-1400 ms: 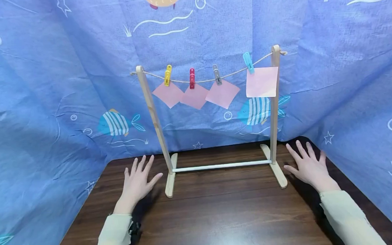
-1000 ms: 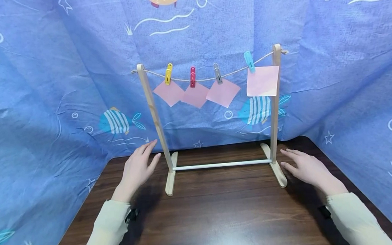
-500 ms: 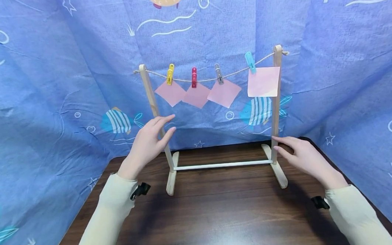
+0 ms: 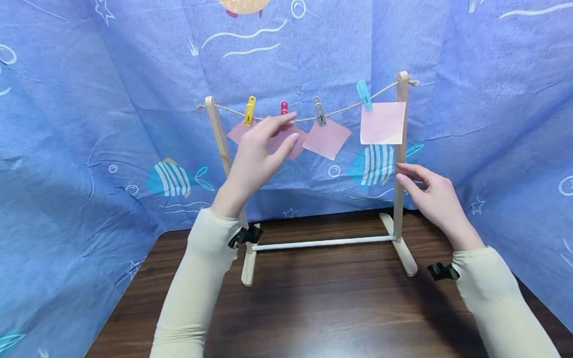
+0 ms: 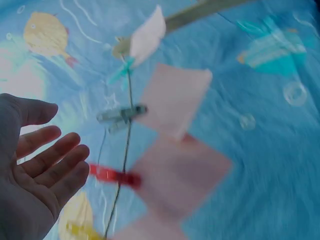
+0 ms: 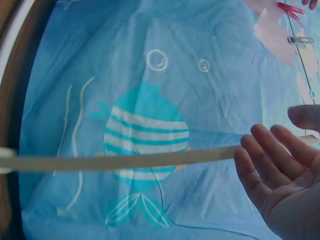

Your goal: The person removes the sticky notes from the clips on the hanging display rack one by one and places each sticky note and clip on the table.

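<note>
My left hand (image 4: 251, 162) is raised in front of the line, its thumb and fingers apart with nothing between them. It overlaps the red clothespin (image 4: 284, 107) and the pink paper square (image 4: 296, 143) under it in the head view. In the left wrist view that red clothespin (image 5: 115, 176) lies just beyond the fingertips. A grey clothespin (image 4: 319, 111) holds another pink square (image 4: 328, 139) to the right. My right hand (image 4: 435, 201), loosely bent and holding nothing, has its fingertips at the right wooden post (image 4: 400, 194), below a pink square (image 4: 383, 123) hung from a light blue clothespin (image 4: 363, 95).
A yellow clothespin (image 4: 250, 111) clips a further pink square (image 4: 239, 131) at the left, partly behind my hand. The string (image 4: 343, 110) runs between two posts joined low by a white rod (image 4: 319, 244). The stand is on a dark wooden table (image 4: 332, 312) before a blue fish-print cloth (image 4: 131, 90).
Both hands have lifted off the tabletop. The left has risen and swung right to the line; the right has moved up and inward along the right post. The clothespins and paper squares stay put.
</note>
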Demonstrator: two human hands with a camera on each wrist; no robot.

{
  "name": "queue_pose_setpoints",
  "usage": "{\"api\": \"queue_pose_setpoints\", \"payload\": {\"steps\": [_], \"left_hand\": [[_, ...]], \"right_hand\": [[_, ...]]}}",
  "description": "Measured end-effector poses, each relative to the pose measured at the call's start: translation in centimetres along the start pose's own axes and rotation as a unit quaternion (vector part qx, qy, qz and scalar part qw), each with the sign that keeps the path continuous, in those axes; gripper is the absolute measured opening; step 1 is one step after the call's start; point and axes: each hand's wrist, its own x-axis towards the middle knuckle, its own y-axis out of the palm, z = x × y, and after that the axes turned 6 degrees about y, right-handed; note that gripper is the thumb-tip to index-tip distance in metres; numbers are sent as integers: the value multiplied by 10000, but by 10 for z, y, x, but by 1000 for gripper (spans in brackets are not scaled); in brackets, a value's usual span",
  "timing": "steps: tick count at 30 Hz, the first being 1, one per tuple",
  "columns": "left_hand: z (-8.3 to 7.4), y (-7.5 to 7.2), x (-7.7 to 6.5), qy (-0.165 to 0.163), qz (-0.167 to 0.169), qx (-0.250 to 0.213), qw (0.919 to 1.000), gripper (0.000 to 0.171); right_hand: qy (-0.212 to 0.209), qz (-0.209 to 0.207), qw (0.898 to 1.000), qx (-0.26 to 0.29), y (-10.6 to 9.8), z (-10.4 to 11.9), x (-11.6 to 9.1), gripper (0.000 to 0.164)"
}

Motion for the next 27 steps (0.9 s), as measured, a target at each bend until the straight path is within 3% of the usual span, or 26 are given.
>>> {"api": "queue_pose_setpoints", "payload": {"steps": [4, 10, 16, 20, 24, 27], "left_hand": [[-8, 15, 23, -45, -169, -405, 9990, 40], [-20, 41, 54, -349, -37, -926, 9951, 45], [-36, 66, 76, -674, 270, -700, 9949, 52], [-43, 76, 89, -854, 292, -539, 9945, 55], [-39, 85, 102, -1399, 379, -520, 9881, 56], [-33, 92, 108, -1964, 570, -662, 9766, 57]], "right_hand": [[320, -389, 9970, 595, 5, 7, 15, 46], [564, -586, 9833, 1625, 12, 23, 32, 53], [604, -757, 9677, 2328, 19, 34, 35, 44], [558, -862, 9582, 2672, 22, 39, 38, 35], [565, -904, 9552, 2760, 23, 39, 41, 31], [597, -879, 9557, 2746, 23, 37, 42, 31]]}}
